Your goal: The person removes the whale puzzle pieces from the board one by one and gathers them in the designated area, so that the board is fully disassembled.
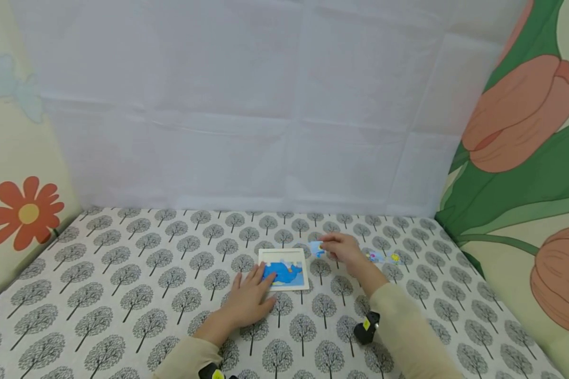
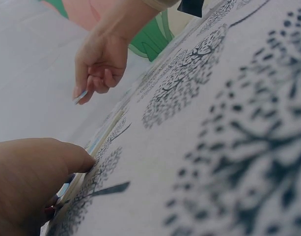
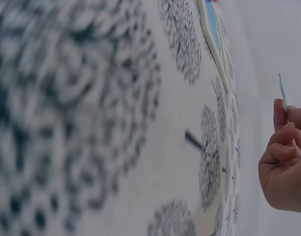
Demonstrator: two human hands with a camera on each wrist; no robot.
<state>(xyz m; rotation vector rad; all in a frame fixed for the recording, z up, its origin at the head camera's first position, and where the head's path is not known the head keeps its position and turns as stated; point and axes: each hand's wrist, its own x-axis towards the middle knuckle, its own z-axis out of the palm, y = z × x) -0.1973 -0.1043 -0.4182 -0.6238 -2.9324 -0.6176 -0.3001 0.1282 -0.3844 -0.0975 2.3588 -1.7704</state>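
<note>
Fingers spread, the left hand rests over the left edge of a white-framed whale jigsaw on tree-print tablecloth; beyond its right edge, the right hand pinches a blue jigsaw piece, room beneath; loose pieces lie farther right.

I see my left hand lying palm down, fingers reaching forward and thumb splayed out to the side, its arm slanting in from the lower left. My right hand hangs raised — thumb and forefinger pinched, the other fingers curled toward the palm — with its arm angled inward.
</note>
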